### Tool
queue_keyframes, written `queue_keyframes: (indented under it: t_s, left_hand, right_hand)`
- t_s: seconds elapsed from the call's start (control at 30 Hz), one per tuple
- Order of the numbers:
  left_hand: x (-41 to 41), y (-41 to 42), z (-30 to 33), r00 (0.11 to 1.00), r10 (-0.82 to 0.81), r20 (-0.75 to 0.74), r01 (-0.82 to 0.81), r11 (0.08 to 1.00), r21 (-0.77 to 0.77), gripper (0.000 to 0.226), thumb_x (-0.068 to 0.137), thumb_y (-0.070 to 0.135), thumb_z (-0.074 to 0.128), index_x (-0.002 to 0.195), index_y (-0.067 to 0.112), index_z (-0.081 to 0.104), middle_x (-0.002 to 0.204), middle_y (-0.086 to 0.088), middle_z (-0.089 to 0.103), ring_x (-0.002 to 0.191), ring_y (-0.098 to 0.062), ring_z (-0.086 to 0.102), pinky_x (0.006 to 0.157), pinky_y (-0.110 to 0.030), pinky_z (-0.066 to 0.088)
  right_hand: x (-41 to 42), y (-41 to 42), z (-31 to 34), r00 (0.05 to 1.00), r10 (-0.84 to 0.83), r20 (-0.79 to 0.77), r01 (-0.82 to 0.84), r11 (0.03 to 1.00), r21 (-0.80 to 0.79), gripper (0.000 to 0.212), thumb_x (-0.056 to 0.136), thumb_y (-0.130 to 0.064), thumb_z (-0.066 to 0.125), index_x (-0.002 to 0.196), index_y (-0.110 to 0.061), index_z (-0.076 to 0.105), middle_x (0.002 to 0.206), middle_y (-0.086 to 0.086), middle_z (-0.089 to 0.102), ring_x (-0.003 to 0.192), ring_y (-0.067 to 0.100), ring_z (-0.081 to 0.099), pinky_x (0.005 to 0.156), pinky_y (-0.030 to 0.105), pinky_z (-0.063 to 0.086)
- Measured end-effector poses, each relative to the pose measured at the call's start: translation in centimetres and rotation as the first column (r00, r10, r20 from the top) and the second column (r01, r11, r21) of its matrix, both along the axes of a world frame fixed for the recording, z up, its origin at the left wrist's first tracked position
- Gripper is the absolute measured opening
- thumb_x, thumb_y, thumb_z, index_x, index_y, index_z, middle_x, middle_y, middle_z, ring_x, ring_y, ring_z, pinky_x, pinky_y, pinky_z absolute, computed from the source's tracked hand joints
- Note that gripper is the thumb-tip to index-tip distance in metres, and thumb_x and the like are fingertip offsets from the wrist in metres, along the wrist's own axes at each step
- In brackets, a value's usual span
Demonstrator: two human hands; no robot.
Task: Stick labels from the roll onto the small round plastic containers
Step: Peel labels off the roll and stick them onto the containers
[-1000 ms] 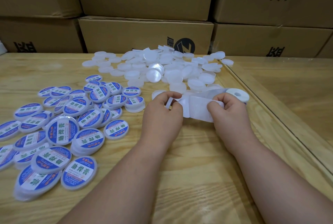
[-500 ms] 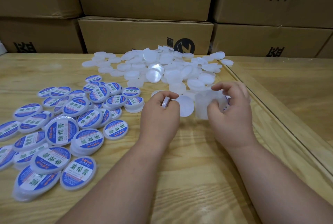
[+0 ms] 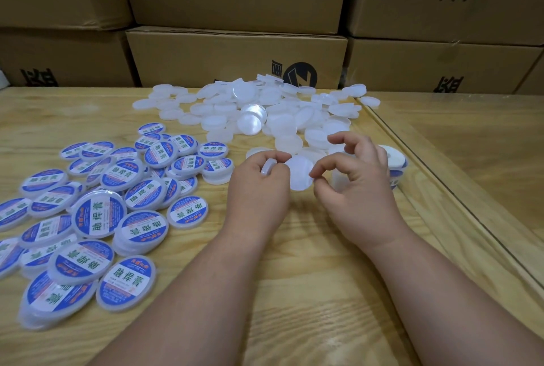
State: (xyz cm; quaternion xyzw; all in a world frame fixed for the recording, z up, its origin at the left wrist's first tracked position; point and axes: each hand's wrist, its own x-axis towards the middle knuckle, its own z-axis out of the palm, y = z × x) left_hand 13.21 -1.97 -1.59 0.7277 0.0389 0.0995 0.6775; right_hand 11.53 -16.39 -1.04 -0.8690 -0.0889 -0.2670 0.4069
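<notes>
My left hand (image 3: pixel 259 189) is closed around a small round clear container (image 3: pixel 269 166), held on edge. Just to its right a white round label (image 3: pixel 300 175) shows its blank side between my hands. My right hand (image 3: pixel 356 189) pinches the label's right edge with thumb and forefinger, its other fingers spread. The label roll (image 3: pixel 396 158) lies on the table behind my right hand, partly hidden by it. A pale strip of backing (image 3: pixel 338 180) shows under my right fingers.
Several blue-and-white labelled containers (image 3: pixel 97 215) are heaped at the left. A pile of plain white containers (image 3: pixel 265 112) lies behind my hands. Cardboard boxes (image 3: pixel 235 53) wall off the back. A seam in the wooden table (image 3: pixel 441 189) runs diagonally at the right.
Both hands held the label strip a second ago. My right hand has since drawn the backing away to the right, freeing the round label, and its fingers have come back onto the label's edge.
</notes>
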Motion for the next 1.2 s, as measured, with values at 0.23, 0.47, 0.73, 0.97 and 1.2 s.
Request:
queue_keyframes:
  t_s: [0.23, 0.47, 0.73, 0.97, 1.2]
  left_hand:
    - [-0.43, 0.01, 0.24, 0.997, -0.073, 0.035, 0.077, 0.989, -0.123, 0.022, 0.077, 0.038, 0.052, 0.087, 0.035, 0.070, 0.066, 0.006, 0.067, 0.049, -0.013, 0.055, 0.042, -0.020, 0.039]
    - [-0.42, 0.34, 0.51, 0.959, -0.242, 0.149, 0.284, 0.856, -0.432, 0.026, 0.082, 0.024, 0.031, 0.101, 0.018, 0.048, 0.087, -0.018, 0.073, 0.045, -0.027, 0.052, 0.041, -0.025, 0.030]
    - [-0.26, 0.38, 0.50, 0.937, -0.320, 0.141, 0.349, 0.827, -0.441, 0.041, 0.104, 0.023, 0.029, 0.100, 0.024, 0.069, 0.104, -0.023, 0.071, 0.058, -0.030, 0.061, 0.051, -0.033, 0.030]
    - [-0.10, 0.23, 0.51, 0.910, -0.389, 0.142, 0.411, 0.808, -0.423, 0.040, 0.075, 0.022, 0.035, 0.103, 0.015, 0.063, 0.094, -0.019, 0.072, 0.052, -0.026, 0.058, 0.048, -0.030, 0.030]
    - [-0.18, 0.14, 0.47, 0.916, -0.380, 0.128, 0.399, 0.823, -0.405, 0.040, 0.069, 0.018, 0.038, 0.097, 0.021, 0.067, 0.099, -0.025, 0.071, 0.053, -0.028, 0.058, 0.053, -0.033, 0.030]
  right_hand:
    - [0.17, -0.08, -0.24, 1.000, -0.014, 0.011, 0.012, 0.986, 0.165, 0.029, 0.080, -0.011, 0.076, 0.074, -0.039, 0.067, 0.115, -0.018, 0.057, 0.120, 0.005, 0.046, 0.102, 0.025, 0.036]
    - [0.47, -0.34, 0.00, 0.998, 0.059, -0.007, -0.046, 0.841, 0.539, 0.006, 0.076, -0.027, 0.071, 0.072, -0.024, 0.068, 0.111, -0.005, 0.067, 0.105, 0.006, 0.063, 0.087, 0.034, 0.047]
    - [0.12, -0.13, 0.32, 0.947, 0.311, -0.077, -0.193, 0.747, 0.636, 0.011, 0.076, -0.020, 0.066, 0.069, -0.013, 0.070, 0.127, 0.005, 0.062, 0.107, -0.006, 0.063, 0.080, 0.010, 0.048]
    - [0.12, 0.08, -0.10, 0.917, 0.367, -0.158, -0.208, 0.776, 0.596, 0.022, 0.091, -0.003, 0.070, 0.070, -0.004, 0.075, 0.110, -0.013, 0.068, 0.126, -0.001, 0.057, 0.087, 0.011, 0.047]
    - [0.10, 0.12, -0.04, 0.925, 0.335, -0.180, -0.179, 0.800, 0.572, 0.023, 0.091, -0.005, 0.071, 0.069, -0.008, 0.077, 0.127, -0.006, 0.064, 0.112, -0.012, 0.061, 0.082, 0.005, 0.046]
